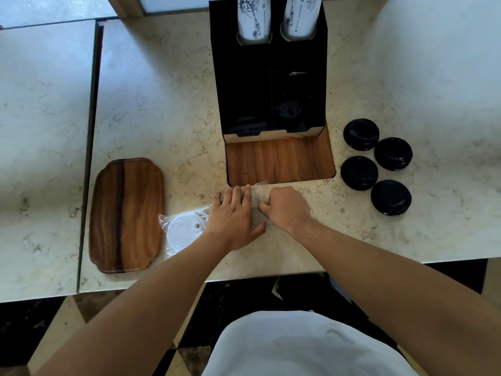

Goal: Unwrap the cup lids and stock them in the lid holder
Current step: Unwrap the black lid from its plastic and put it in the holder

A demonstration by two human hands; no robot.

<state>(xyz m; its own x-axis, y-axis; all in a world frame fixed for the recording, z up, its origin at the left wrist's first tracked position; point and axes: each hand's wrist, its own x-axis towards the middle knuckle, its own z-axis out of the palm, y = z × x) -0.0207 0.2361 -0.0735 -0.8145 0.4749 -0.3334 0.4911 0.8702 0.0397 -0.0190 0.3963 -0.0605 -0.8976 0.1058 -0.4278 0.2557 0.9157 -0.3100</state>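
- Left hand (235, 216) lies flat, fingers straight, pressing the clear wrapper (257, 202); right hand (286, 207) curls, seemingly pinching that film.
- White lids (182, 231) sit bagged just beside the left wrist.
- Risk: thin, slippery film tears suddenly, scattering lids off the marble counter (162, 104).
- Four black domed lids (376, 165) wait right of the boxy black holder (271, 90).

Soft daylight from the top, glare on the marble counter (151, 85). Holder (271, 77) interior's too dark to read. Fisheye bend at edges, slightly soft overall.
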